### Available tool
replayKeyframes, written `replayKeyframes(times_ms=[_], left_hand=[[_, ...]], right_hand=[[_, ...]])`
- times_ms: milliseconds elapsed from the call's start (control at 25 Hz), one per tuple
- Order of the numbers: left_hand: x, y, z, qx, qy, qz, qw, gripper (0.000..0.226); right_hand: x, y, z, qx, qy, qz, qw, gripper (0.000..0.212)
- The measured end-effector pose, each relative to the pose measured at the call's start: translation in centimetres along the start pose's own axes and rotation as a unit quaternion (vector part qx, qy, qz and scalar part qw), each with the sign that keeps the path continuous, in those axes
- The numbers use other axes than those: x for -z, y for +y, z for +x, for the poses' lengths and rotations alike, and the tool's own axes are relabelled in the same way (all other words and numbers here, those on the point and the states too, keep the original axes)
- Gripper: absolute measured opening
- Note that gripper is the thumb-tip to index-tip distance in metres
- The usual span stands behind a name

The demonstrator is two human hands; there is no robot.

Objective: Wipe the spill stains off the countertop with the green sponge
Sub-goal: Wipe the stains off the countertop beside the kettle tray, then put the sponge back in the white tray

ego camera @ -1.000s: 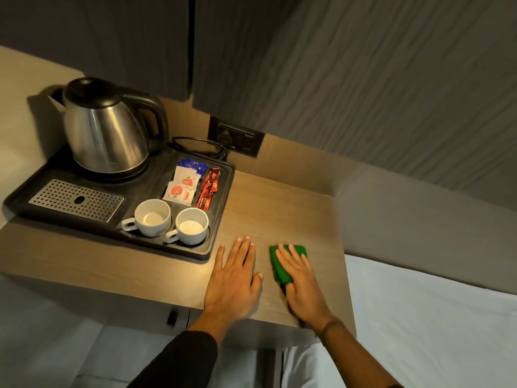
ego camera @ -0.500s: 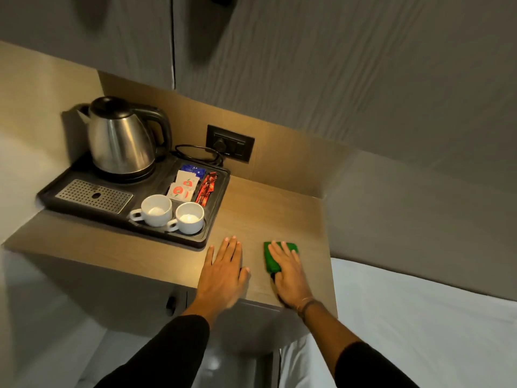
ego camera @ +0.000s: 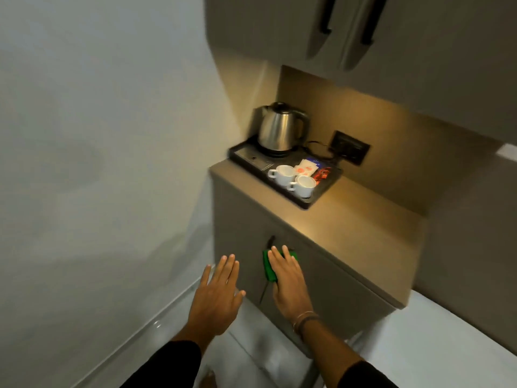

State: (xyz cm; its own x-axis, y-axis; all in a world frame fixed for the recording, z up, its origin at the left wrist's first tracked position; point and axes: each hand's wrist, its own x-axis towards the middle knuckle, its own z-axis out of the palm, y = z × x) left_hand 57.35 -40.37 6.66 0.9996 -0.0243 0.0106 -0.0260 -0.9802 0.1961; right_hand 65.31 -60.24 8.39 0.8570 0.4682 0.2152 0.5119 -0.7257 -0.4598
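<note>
The green sponge (ego camera: 268, 266) is under the fingers of my right hand (ego camera: 286, 281), held in the air in front of the cabinet face, below and short of the countertop (ego camera: 361, 236). Only the sponge's left edge and a far corner show past my fingers. My left hand (ego camera: 218, 292) hovers flat to the left with fingers spread and nothing in it. The wooden countertop's bare right part is lit from above; no stain on it is plain to see from here.
A black tray (ego camera: 313, 201) on the counter's left carries a steel kettle (ego camera: 281, 127), two white cups (ego camera: 293, 179) and sachets (ego camera: 310, 169). A wall socket (ego camera: 349, 151) sits behind. Cabinet doors with dark handles (ego camera: 324, 16) hang overhead. White wall at left, white bedding (ego camera: 447, 345) at right.
Both hands have come off the countertop and back toward me, the right one carrying the sponge. The view has pulled far back and swung left, so the counter looks small and distant.
</note>
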Motion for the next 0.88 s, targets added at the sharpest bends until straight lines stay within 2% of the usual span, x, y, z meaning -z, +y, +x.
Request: replayKeyframes(times_ms=[160, 360, 640, 880], left_hand=[[1.1, -7.2, -11.3, 0.126, 0.001, 0.022, 0.992, 0.078], [2.2, -15.8, -25.8, 0.287, 0.011, 0.033, 0.957, 0.072], [3.0, -26.6, -44.6, 0.421, 0.026, 0.030, 0.906, 0.072], [3.2, -35.9, -57.0, 0.509, -0.005, 0.035, 0.860, 0.076]], right_hand=[[-7.2, -10.1, -1.7, 0.082, -0.041, 0.023, 0.995, 0.077], [-15.9, -24.3, -5.3, 0.203, -0.119, 0.042, 0.971, 0.077], [-26.6, -43.7, -11.8, 0.326, -0.202, 0.047, 0.922, 0.080], [-33.9, -58.4, -17.2, 0.348, -0.264, 0.058, 0.898, 0.081]])
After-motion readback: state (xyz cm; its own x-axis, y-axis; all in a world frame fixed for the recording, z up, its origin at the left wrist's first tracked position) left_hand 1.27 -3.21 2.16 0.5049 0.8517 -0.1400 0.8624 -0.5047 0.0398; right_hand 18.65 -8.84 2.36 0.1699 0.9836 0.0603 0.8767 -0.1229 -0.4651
